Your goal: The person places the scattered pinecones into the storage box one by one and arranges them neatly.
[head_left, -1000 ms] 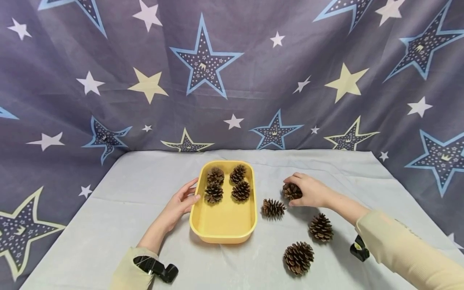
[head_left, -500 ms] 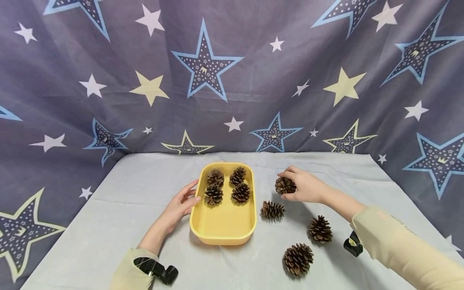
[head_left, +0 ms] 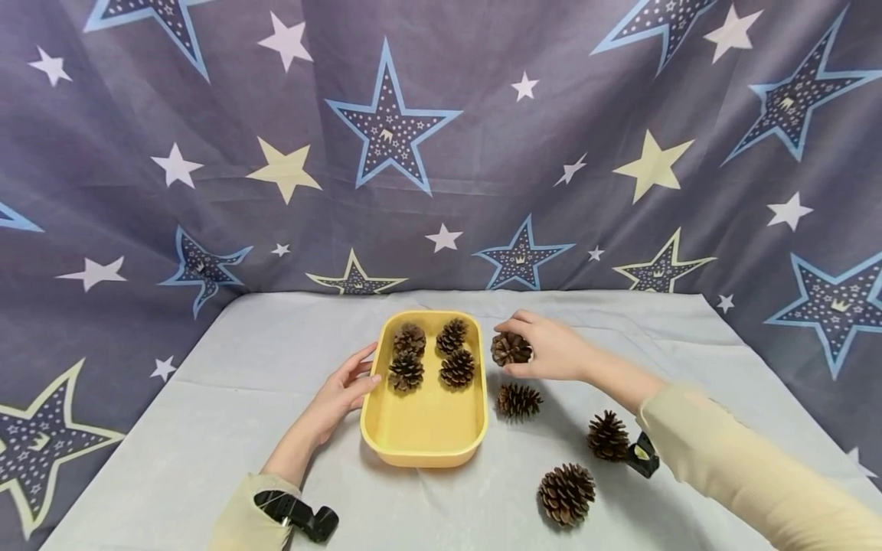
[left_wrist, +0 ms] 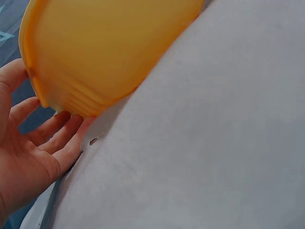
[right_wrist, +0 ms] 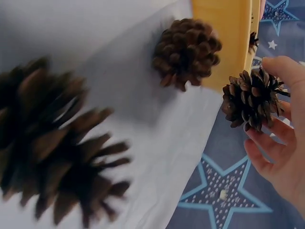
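Observation:
In the head view, my right hand [head_left: 554,348] grips a brown pine cone [head_left: 510,349] between thumb and fingers, just right of the yellow tray [head_left: 427,428]. The right wrist view shows the same pine cone [right_wrist: 250,101] in the fingertips, above the cloth. My left hand [head_left: 339,394] holds the tray's left side; the thumb lies on the rim and the fingers are against the outer wall, as the left wrist view shows from close by. Several pine cones lie in the tray's far half, in two columns; one of them is the pine cone [head_left: 458,368] at the right.
Beside the tray's right wall lies a pine cone [head_left: 518,401] on its side. Two more, a pine cone [head_left: 608,436] and a nearer pine cone [head_left: 566,494], sit on the pale cloth-covered table [head_left: 207,428]. A star-patterned curtain [head_left: 441,153] hangs behind.
My right hand has lifted the pine cone and carried it left and slightly away, toward the tray. The left hand and the tray have stayed in place.

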`<act>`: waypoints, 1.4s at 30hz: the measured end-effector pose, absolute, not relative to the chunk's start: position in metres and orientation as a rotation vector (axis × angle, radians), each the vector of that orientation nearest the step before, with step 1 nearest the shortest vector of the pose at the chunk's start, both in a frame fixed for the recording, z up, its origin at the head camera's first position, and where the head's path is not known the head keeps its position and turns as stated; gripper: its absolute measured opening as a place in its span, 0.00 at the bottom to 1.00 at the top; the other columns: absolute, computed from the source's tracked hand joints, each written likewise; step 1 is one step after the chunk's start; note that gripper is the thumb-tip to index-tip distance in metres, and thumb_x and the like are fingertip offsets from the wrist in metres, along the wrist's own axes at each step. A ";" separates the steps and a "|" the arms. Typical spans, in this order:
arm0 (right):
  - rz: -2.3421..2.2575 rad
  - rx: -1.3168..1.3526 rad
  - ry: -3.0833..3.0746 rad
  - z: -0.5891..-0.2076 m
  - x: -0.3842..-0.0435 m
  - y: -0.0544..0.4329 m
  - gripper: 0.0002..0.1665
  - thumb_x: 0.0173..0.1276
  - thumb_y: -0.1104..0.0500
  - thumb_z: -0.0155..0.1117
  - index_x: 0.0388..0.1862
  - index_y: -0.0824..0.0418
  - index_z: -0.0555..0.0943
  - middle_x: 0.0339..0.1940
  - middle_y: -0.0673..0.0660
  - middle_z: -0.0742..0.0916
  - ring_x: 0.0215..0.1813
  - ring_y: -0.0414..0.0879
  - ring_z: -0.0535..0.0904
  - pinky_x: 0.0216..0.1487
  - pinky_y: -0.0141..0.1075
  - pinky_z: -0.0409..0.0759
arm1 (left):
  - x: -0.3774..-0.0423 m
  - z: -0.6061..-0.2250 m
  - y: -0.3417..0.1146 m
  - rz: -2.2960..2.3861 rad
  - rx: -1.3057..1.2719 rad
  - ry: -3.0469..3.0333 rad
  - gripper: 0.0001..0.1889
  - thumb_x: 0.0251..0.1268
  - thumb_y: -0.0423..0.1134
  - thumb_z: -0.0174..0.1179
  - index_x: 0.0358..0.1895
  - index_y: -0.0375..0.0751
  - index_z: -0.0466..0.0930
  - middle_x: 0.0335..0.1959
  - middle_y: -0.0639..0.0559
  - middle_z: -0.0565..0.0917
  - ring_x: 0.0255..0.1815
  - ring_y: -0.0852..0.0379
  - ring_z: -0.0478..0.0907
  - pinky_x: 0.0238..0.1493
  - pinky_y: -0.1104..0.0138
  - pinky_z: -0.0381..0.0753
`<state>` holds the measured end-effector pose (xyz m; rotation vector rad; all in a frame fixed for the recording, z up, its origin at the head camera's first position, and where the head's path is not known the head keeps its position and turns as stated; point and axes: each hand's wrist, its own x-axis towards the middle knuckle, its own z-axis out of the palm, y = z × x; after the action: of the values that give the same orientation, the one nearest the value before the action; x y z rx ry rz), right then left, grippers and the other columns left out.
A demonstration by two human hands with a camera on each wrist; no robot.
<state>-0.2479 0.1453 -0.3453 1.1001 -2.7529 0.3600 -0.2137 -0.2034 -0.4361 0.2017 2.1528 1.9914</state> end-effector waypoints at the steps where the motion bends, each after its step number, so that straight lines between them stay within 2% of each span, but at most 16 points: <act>1: 0.350 1.106 -2.752 -0.344 -0.248 0.141 0.37 0.48 0.43 0.68 0.57 0.56 0.73 0.47 0.52 0.78 0.44 0.46 0.77 0.48 0.41 0.79 | -0.214 -0.436 -0.204 1.993 0.201 2.153 0.32 0.64 0.42 0.55 0.70 0.55 0.53 0.63 0.38 0.63 0.55 0.43 0.71 0.50 0.59 0.80; 17: 0.348 1.217 -2.733 -0.331 -0.245 0.093 0.33 0.50 0.40 0.66 0.54 0.52 0.76 0.45 0.49 0.79 0.44 0.43 0.76 0.51 0.39 0.77 | -0.214 -0.435 -0.203 2.000 0.219 2.146 0.32 0.64 0.42 0.54 0.70 0.54 0.53 0.63 0.37 0.63 0.56 0.42 0.71 0.50 0.58 0.79; 22: 0.337 1.271 -2.712 -0.336 -0.246 0.083 0.32 0.51 0.38 0.65 0.54 0.49 0.76 0.49 0.48 0.80 0.50 0.44 0.76 0.56 0.40 0.74 | -0.214 -0.436 -0.204 2.000 0.218 2.147 0.32 0.64 0.42 0.54 0.70 0.54 0.53 0.63 0.37 0.64 0.56 0.43 0.71 0.50 0.58 0.79; 33: 0.314 1.396 -2.662 -0.348 -0.240 0.061 0.34 0.50 0.34 0.63 0.53 0.51 0.77 0.48 0.50 0.80 0.51 0.44 0.75 0.56 0.39 0.74 | -0.213 -0.435 -0.202 2.005 0.216 2.143 0.32 0.64 0.41 0.54 0.70 0.54 0.53 0.63 0.37 0.63 0.56 0.41 0.71 0.51 0.58 0.79; 42: 0.313 1.402 -2.738 -0.358 -0.232 0.047 0.32 0.48 0.35 0.66 0.50 0.49 0.77 0.48 0.47 0.81 0.52 0.44 0.74 0.56 0.39 0.73 | -0.213 -0.436 -0.203 2.020 0.219 2.134 0.32 0.64 0.41 0.54 0.70 0.54 0.53 0.63 0.37 0.64 0.55 0.42 0.71 0.50 0.58 0.79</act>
<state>-0.2320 0.0469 -0.3581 1.4025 -2.7382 0.3129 -0.2133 -0.2030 -0.4363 0.2187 2.1341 2.0204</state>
